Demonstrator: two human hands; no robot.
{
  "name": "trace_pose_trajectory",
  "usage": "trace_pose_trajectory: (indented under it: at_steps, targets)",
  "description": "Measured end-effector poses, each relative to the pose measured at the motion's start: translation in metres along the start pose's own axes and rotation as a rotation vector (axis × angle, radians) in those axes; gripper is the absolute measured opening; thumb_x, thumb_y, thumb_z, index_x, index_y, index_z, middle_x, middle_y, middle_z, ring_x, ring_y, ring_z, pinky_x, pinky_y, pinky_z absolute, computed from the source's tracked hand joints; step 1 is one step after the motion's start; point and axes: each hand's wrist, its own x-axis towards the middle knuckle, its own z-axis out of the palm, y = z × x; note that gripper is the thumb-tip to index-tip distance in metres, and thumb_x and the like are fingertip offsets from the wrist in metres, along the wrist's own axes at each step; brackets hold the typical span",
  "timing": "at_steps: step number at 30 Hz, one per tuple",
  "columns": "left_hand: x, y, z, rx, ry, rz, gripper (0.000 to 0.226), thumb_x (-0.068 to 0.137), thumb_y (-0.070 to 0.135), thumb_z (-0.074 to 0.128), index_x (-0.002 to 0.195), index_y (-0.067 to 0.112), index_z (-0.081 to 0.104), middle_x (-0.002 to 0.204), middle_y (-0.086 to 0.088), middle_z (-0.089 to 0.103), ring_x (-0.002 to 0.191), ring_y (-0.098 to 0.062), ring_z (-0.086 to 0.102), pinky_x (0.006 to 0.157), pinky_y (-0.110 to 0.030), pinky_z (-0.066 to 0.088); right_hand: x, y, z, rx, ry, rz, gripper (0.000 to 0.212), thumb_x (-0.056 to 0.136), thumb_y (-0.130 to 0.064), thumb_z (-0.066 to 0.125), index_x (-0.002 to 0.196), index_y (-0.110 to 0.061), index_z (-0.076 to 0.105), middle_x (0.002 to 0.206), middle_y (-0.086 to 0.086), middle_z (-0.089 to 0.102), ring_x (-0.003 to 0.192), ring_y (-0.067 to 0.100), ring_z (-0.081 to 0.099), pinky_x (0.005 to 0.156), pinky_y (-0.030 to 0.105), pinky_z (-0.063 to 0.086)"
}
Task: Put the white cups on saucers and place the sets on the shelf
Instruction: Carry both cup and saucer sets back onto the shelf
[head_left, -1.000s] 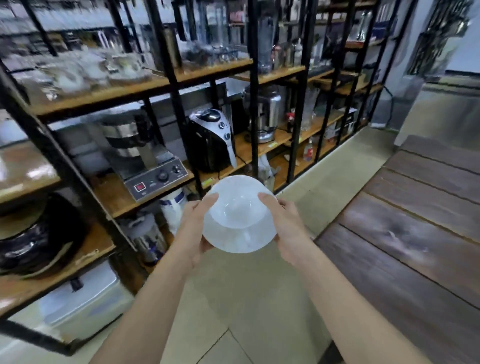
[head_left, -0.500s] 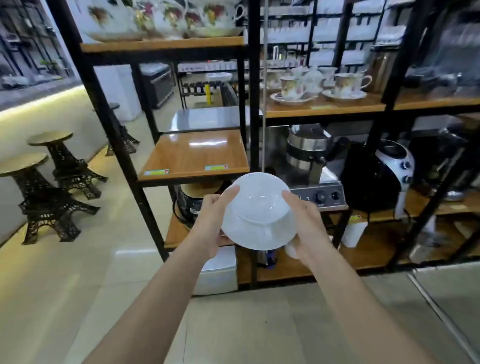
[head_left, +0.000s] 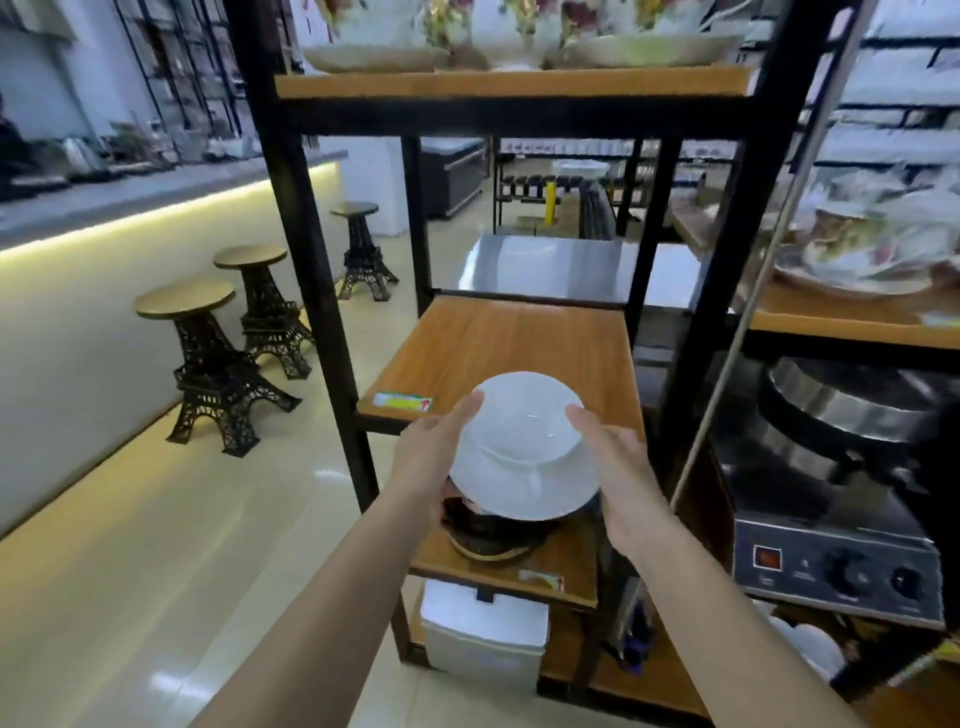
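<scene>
A wide white cup (head_left: 524, 415) sits on a white saucer (head_left: 524, 491), and I carry the set between both hands. My left hand (head_left: 434, 457) holds the left side of the set, fingers reaching up the cup's rim. My right hand (head_left: 615, 462) holds the right side in the same way. The set hangs just in front of a bare wooden shelf board (head_left: 514, 343) in a black metal rack.
Flowered cups and saucers (head_left: 519, 36) stand on the shelf above, with more flowered china (head_left: 862, 254) at right. A steel appliance (head_left: 841, 467) stands lower right. A dark round pot (head_left: 493, 530) sits on the shelf below the set. Tower-shaped stools (head_left: 208, 364) line the left wall.
I have turned from the table to the rack and stepped closer. The bare shelf board now lies directly behind the cup and saucer set, which stays in both hands.
</scene>
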Motion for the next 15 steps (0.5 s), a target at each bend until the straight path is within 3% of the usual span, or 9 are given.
trace_pose_trajectory:
  at_steps: [3, 6, 9, 12, 15]
  targets:
    - [0.047, 0.017, 0.000, -0.041, 0.083, 0.049, 0.069, 0.075, 0.050, 0.070, 0.132, 0.017, 0.049, 0.122, -0.003, 0.061, 0.104, -0.026, 0.059, 0.084, -0.041, 0.051, 0.045, -0.009, 0.028, 0.018, -0.049, -0.027, 0.036, 0.084, -0.044, 0.062, 0.105, -0.017, 0.052, 0.107, 0.002, 0.054, 0.091, 0.014, 0.051, 0.070, 0.029, 0.041]
    - [0.091, 0.033, -0.004, 0.010, 0.132, 0.046, 0.064, 0.075, 0.052, 0.069, 0.128, 0.021, 0.049, 0.123, -0.007, 0.058, 0.108, -0.030, 0.057, 0.092, -0.045, 0.049, 0.084, -0.014, 0.056, 0.028, -0.061, -0.012, 0.030, 0.084, -0.042, 0.062, 0.098, -0.015, 0.058, 0.103, 0.004, 0.060, 0.092, 0.017, 0.056, 0.069, 0.029, 0.044]
    - [0.139, 0.046, -0.007, 0.048, 0.172, 0.025, 0.052, 0.080, 0.049, 0.066, 0.114, 0.010, 0.055, 0.113, -0.010, 0.058, 0.100, -0.029, 0.055, 0.080, -0.039, 0.044, 0.130, -0.018, 0.082, -0.008, -0.038, 0.036, 0.047, 0.084, -0.046, 0.060, 0.113, -0.010, 0.054, 0.112, 0.009, 0.060, 0.105, 0.025, 0.056, 0.078, 0.035, 0.045]
    - [0.194, 0.057, -0.009, 0.083, 0.208, 0.016, 0.049, 0.078, 0.048, 0.068, 0.094, 0.004, 0.057, 0.092, -0.010, 0.061, 0.084, -0.026, 0.056, 0.076, -0.039, 0.043, 0.176, -0.020, 0.105, -0.034, -0.042, 0.020, 0.057, 0.083, -0.047, 0.060, 0.123, -0.007, 0.053, 0.119, 0.013, 0.060, 0.106, 0.026, 0.057, 0.074, 0.031, 0.042]
    - [0.243, 0.066, -0.013, 0.080, 0.190, -0.035, 0.054, 0.076, 0.045, 0.072, 0.100, 0.000, 0.056, 0.089, -0.012, 0.062, 0.083, -0.027, 0.059, 0.065, -0.031, 0.045, 0.213, -0.019, 0.125, -0.074, -0.022, 0.052, 0.060, 0.082, -0.051, 0.060, 0.125, -0.010, 0.051, 0.117, 0.011, 0.059, 0.102, 0.022, 0.056, 0.073, 0.029, 0.041]
